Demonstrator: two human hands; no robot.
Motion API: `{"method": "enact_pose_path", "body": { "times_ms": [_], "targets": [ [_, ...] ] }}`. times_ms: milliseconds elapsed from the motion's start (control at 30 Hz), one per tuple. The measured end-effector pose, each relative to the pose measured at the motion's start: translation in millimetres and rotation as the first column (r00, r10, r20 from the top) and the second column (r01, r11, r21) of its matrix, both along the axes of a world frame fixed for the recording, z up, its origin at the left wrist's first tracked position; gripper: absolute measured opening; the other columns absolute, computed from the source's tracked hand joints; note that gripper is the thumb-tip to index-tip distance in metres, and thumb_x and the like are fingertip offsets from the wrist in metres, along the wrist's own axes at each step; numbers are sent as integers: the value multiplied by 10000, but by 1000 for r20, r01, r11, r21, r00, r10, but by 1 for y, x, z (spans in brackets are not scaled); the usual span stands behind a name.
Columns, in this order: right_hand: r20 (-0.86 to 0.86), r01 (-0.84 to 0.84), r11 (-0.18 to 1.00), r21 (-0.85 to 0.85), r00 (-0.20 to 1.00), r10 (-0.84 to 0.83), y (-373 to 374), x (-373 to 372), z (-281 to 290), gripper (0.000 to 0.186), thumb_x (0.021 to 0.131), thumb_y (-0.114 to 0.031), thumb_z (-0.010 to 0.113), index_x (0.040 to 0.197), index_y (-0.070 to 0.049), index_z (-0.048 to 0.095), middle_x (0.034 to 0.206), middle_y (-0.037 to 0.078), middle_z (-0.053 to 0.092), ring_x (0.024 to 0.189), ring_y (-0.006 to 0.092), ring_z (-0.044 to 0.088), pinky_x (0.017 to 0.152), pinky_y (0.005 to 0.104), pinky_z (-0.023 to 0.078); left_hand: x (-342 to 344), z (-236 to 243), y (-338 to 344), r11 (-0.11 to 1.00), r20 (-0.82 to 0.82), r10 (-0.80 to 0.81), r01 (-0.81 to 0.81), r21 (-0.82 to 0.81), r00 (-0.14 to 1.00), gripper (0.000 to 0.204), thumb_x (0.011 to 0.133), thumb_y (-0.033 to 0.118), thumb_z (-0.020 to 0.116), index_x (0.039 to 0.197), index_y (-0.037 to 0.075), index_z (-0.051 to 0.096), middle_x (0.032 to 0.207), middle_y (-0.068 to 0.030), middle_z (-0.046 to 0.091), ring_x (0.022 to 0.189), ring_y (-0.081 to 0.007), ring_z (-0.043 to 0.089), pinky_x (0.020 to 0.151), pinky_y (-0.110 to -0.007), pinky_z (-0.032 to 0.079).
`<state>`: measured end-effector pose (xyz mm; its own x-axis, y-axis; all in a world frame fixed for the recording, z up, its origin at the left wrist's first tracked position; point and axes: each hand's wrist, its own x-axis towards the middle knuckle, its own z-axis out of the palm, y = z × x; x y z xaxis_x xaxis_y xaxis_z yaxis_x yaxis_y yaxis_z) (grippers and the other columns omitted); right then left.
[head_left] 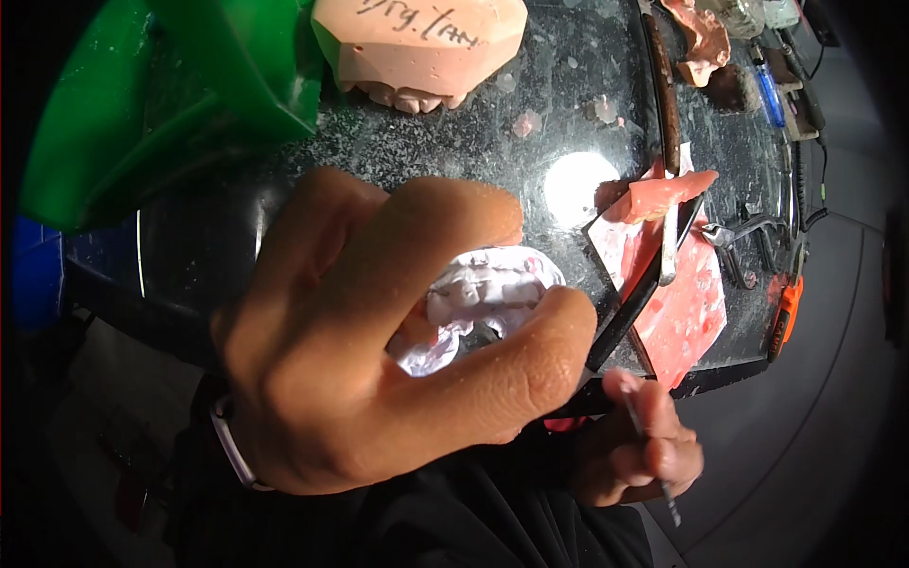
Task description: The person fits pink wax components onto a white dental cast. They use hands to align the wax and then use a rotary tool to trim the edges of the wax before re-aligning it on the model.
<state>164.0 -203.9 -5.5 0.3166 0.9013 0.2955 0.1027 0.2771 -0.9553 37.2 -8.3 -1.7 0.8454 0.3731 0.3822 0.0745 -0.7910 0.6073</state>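
Note:
My left hand (379, 350) grips a small white dental cast (485, 282) between thumb and curled fingers, with a bit of pink on the cast's left side; part of it is hidden by my fingers. Lower right, my right hand (639, 450) has its fingers closed round a thin metal instrument (669, 494), angled down. Above my right hand lie pink wax sheets (686, 322), a curled pink wax piece (653, 199) and a knife-like tool with a brown handle (668, 114).
A pink stone model (421, 47) with handwriting sits at the top. A green plastic container (123, 95) stands upper left, beside something blue (38, 270). Along the right lie pliers (739, 237), an orange-handled tool (791, 308), a blue pen (765, 90) and a pink piece (701, 43) on the dark worktop (492, 142).

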Motion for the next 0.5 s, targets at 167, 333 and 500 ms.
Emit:
{"method": "enact_pose_path", "body": {
  "times_ms": [167, 333, 500],
  "targets": [
    [310, 134, 990, -37, 944, -116, 15, -14, -4, 452, 748, 36, 684, 1171, -28, 537, 1220, 222, 544, 1172, 376, 493, 985, 459, 405, 8, 3, 9, 997, -10, -74, 74, 34, 997, 580, 375, 297, 857, 878, 94, 651, 883, -157, 591, 751, -209, 541, 571, -284, 442],
    [398, 265, 964, -24, 887, -234, 24, -25, -10, 434, 752, -11, 713, 1155, -54, 557, 1112, 187, 623, 1105, 288, 568, 1035, 399, 333, 1, 0, 5, 997, 15, -43, 42, 59, 999, 584, 377, 333, 846, 867, 83, 650, 861, -158, 594, 712, -203, 538, 550, -270, 432],
    [386, 304, 949, -82, 888, -251, 18, -28, -6, 461, 739, -28, 736, 1156, -47, 541, 1100, 184, 630, 1098, 277, 574, 1036, 385, 334, 6, -1, 8, 995, 29, -87, 85, 46, 996, 578, 372, 315, 844, 863, 82, 647, 855, -164, 593, 695, -201, 534, 530, -262, 425]
  ]
}}
